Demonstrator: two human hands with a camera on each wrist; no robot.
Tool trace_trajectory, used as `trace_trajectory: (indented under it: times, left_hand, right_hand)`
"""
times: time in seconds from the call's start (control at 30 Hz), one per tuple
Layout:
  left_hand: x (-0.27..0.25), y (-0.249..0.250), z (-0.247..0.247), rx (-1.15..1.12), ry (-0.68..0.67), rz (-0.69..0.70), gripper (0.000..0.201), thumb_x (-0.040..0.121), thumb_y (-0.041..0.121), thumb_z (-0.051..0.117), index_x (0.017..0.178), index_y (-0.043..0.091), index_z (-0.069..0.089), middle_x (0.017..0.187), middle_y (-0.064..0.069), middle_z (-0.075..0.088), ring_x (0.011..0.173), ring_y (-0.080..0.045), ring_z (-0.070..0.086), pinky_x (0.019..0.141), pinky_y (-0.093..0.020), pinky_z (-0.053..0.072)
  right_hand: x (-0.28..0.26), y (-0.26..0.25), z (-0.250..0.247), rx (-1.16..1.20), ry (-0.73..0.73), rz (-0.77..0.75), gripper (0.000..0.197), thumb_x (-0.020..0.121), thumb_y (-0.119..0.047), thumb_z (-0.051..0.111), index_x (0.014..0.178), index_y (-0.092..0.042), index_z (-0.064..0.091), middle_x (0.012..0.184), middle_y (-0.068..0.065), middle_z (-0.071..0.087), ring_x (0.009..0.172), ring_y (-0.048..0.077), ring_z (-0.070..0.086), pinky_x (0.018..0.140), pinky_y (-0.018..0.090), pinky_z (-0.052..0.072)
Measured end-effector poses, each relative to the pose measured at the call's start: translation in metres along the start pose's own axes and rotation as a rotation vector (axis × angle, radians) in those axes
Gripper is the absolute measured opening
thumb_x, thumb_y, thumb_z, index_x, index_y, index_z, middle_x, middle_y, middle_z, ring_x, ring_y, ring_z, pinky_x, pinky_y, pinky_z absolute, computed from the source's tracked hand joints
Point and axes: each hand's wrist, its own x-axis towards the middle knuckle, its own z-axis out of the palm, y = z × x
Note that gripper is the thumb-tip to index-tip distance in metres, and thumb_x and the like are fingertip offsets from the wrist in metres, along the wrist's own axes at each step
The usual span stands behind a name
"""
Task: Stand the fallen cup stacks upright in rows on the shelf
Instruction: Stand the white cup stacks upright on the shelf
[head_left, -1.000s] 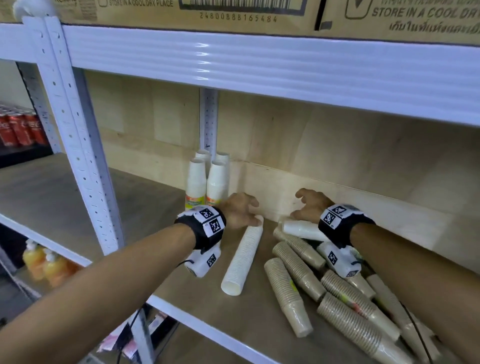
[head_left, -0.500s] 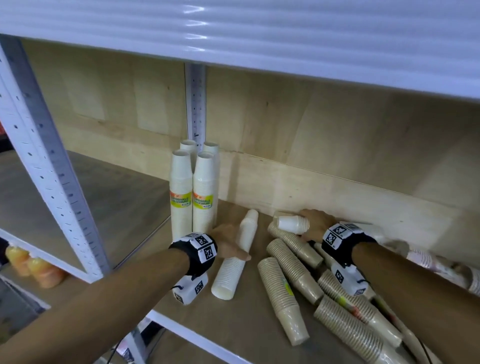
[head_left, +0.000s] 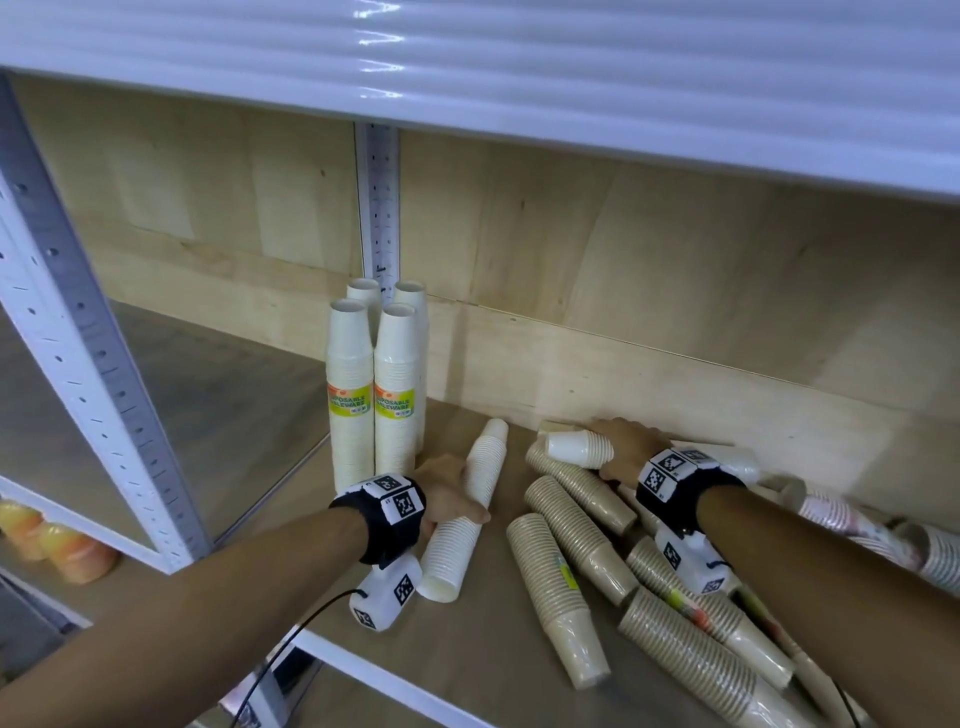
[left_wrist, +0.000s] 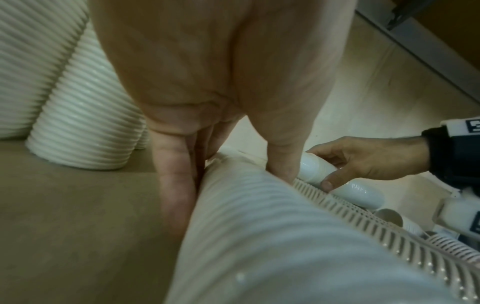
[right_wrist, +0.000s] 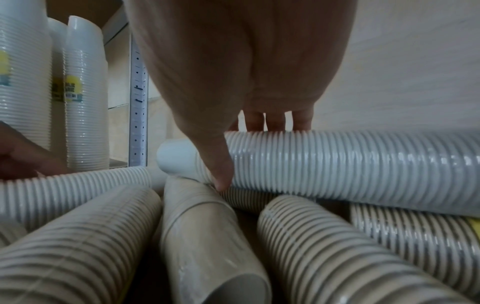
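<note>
A long white cup stack (head_left: 470, 499) lies fallen on the wooden shelf (head_left: 363, 613). My left hand (head_left: 452, 493) grips its middle, fingers (left_wrist: 174, 185) on the left side and thumb on the right of the stack (left_wrist: 259, 236). A second white stack (head_left: 579, 448) lies along the back wall. My right hand (head_left: 621, 457) holds it near its closed end, thumb in front and fingers (right_wrist: 275, 122) behind the stack (right_wrist: 350, 164). Several white stacks (head_left: 374, 384) stand upright in rows at the back left.
Several brown cup stacks (head_left: 561, 587) lie in a heap under and in front of my right arm. Patterned stacks (head_left: 841, 514) lie at the far right. A grey upright post (head_left: 78, 322) bounds the bay on the left, and the shelf above (head_left: 519, 78) hangs low.
Both hands have come down from the far ends of the stacks and closed round the two white ones. The stacks still lie flat. My head has moved closer.
</note>
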Motion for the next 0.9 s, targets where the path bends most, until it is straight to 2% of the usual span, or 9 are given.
trace_trajectory:
  times: [0.1, 0.17, 0.33, 0.4, 0.47, 0.57, 0.7, 0.9]
  left_hand:
    - [-0.002, 0.001, -0.001, -0.043, -0.028, -0.005, 0.09, 0.069, 0.036, 0.085, 0.142, 0.012, 0.039, 0.127, -0.002, 0.05, 0.105, -0.025, 0.059, 0.062, -0.041, 0.061]
    - [-0.003, 0.003, -0.003, -0.044, -0.022, 0.021, 0.089, 0.068, 0.036, 0.085, 0.141, 0.013, 0.041, 0.122, -0.001, 0.052, 0.1, -0.024, 0.06, 0.058, -0.041, 0.061]
    - [-0.014, 0.011, -0.01, -0.028, 0.063, 0.112, 0.082, 0.065, 0.042, 0.083, 0.133, 0.015, 0.045, 0.119, 0.0, 0.058, 0.103, -0.02, 0.061, 0.079, -0.042, 0.06]
    - [-0.019, 0.015, -0.013, -0.048, 0.087, 0.123, 0.077, 0.064, 0.04, 0.083, 0.128, 0.015, 0.048, 0.116, 0.001, 0.06, 0.103, -0.019, 0.061, 0.083, -0.037, 0.057]
    - [-0.021, 0.018, -0.017, -0.053, 0.115, 0.126, 0.075, 0.059, 0.041, 0.083, 0.122, 0.016, 0.05, 0.113, 0.001, 0.061, 0.101, -0.018, 0.061, 0.082, -0.035, 0.056]
    - [-0.028, 0.024, -0.023, -0.084, 0.183, 0.153, 0.07, 0.056, 0.037, 0.083, 0.115, 0.015, 0.051, 0.107, 0.0, 0.061, 0.098, -0.019, 0.062, 0.081, -0.038, 0.057]
    - [-0.046, 0.035, -0.035, -0.118, 0.273, 0.19, 0.066, 0.068, 0.026, 0.082, 0.12, 0.01, 0.045, 0.112, -0.004, 0.057, 0.102, -0.023, 0.058, 0.082, -0.038, 0.054]
    - [-0.058, 0.038, -0.049, -0.208, 0.383, 0.24, 0.065, 0.07, 0.015, 0.082, 0.12, 0.01, 0.04, 0.112, -0.007, 0.056, 0.104, -0.027, 0.057, 0.081, -0.04, 0.053]
  right_hand:
    - [-0.006, 0.001, -0.003, 0.016, 0.007, 0.005, 0.064, 0.077, -0.022, 0.072, 0.136, -0.031, 0.05, 0.125, -0.002, 0.062, 0.111, 0.021, 0.061, 0.095, 0.039, 0.049]
    - [-0.01, 0.003, -0.006, 0.024, 0.013, 0.017, 0.065, 0.078, -0.021, 0.073, 0.138, -0.028, 0.049, 0.127, 0.0, 0.06, 0.113, 0.022, 0.059, 0.096, 0.04, 0.048]
    - [-0.024, 0.006, -0.018, 0.053, 0.05, 0.026, 0.062, 0.077, -0.026, 0.075, 0.134, -0.025, 0.05, 0.124, 0.002, 0.06, 0.108, 0.023, 0.06, 0.094, 0.038, 0.049]
    - [-0.03, 0.004, -0.028, 0.07, 0.071, 0.023, 0.061, 0.079, -0.027, 0.073, 0.135, -0.024, 0.049, 0.124, 0.003, 0.059, 0.108, 0.024, 0.059, 0.094, 0.038, 0.048]
    - [-0.035, 0.0, -0.042, 0.067, 0.104, 0.022, 0.06, 0.081, -0.028, 0.071, 0.136, -0.023, 0.048, 0.124, 0.004, 0.058, 0.109, 0.025, 0.058, 0.095, 0.038, 0.047]
    - [-0.042, -0.008, -0.066, 0.074, 0.194, 0.023, 0.061, 0.083, -0.026, 0.071, 0.138, -0.021, 0.045, 0.126, 0.005, 0.057, 0.112, 0.025, 0.057, 0.096, 0.038, 0.046]
    - [-0.05, -0.028, -0.097, 0.132, 0.337, 0.001, 0.053, 0.082, -0.026, 0.071, 0.128, -0.016, 0.048, 0.119, 0.007, 0.059, 0.103, 0.026, 0.059, 0.082, 0.033, 0.047]
    - [-0.056, -0.07, -0.135, 0.321, 0.442, 0.005, 0.052, 0.081, -0.036, 0.071, 0.121, -0.013, 0.045, 0.114, 0.008, 0.061, 0.096, 0.029, 0.062, 0.082, 0.042, 0.053]
